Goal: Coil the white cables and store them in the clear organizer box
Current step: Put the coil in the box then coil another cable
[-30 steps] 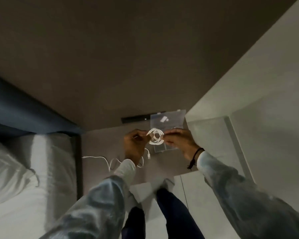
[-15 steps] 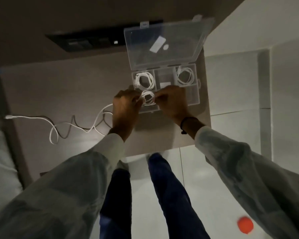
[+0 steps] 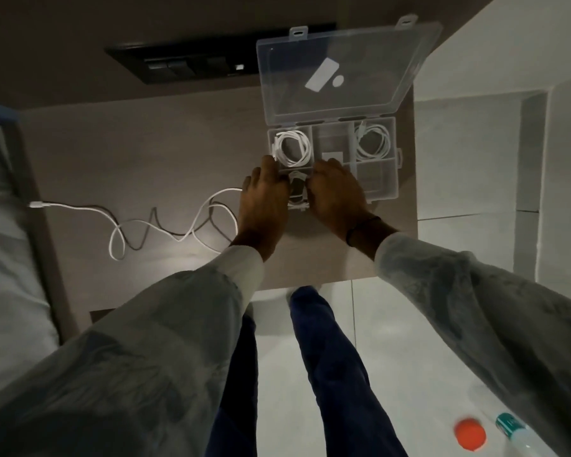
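Note:
The clear organizer box point(image 3: 397, 179) stands open on the brown table point(image 3: 145, 153), its lid point(image 3: 370, 61) tipped back. One coiled white cable point(image 3: 292, 147) lies in the back left compartment, another coiled white cable point(image 3: 374, 141) in the back right one. My left hand point(image 3: 264, 199) and my right hand point(image 3: 335, 189) press a small coiled cable point(image 3: 297, 188) down into the front left compartment; the fingers hide most of it. A loose white cable point(image 3: 165, 225) snakes across the table to the left of my left hand.
A black switch panel point(image 3: 192, 65) sits on the wall behind the table. A bed with pale sheets point(image 3: 4, 258) borders the left side. On the white floor at lower right lie an orange ball point(image 3: 469, 437) and a teal-capped bottle point(image 3: 511, 432). My legs point(image 3: 330, 374) stand below the table edge.
The view has tilted down and closer to the table. Both hands have lowered the small coil from above the box into the front left compartment.

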`<state>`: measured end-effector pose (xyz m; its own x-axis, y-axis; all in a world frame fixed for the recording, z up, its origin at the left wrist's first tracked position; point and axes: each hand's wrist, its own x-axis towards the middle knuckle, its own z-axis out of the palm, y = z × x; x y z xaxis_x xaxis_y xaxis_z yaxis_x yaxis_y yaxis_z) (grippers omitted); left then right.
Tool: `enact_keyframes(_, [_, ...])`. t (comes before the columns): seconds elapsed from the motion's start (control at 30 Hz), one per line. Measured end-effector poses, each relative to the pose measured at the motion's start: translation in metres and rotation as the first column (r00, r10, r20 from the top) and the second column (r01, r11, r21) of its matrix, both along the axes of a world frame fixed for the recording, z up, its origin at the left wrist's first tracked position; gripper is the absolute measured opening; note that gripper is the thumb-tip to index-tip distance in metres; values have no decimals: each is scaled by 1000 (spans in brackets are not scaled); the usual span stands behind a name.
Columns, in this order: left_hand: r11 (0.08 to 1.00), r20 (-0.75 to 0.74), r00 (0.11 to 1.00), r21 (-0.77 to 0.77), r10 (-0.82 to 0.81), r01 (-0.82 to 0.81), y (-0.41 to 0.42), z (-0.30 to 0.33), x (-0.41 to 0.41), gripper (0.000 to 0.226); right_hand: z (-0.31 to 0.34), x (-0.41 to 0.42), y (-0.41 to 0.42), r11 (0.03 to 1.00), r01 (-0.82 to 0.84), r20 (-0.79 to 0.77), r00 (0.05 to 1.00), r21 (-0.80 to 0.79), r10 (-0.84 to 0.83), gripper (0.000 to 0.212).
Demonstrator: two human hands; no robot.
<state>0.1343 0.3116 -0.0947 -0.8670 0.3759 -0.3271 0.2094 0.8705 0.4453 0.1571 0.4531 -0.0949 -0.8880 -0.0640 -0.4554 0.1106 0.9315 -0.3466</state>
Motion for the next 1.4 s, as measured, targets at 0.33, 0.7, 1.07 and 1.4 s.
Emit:
enact_keyframes(0.33, [925, 47, 961, 265, 271, -273, -66, 12, -38, 16, 26, -4, -2, 940, 319, -66, 942, -123, -329, 35])
enact_keyframes(0.7, [945, 63, 958, 157, 279, -285, -159, 14, -3, 15, -5, -2, -107, 855, 517, 117, 852, -43, -510, 29])
enact_keyframes(1.07, [815, 289, 872, 327, 395, -478, -151, 41, -8, 25, 20, -21, -132, 496, 849, 106, 518, -182, -849, 18])
enact_keyframes(1.4, [432, 787, 546, 402, 288, -807, -143, 231, -30, 19, 211, 10, -161, 514, 545, 110, 749, -662, -653, 20])
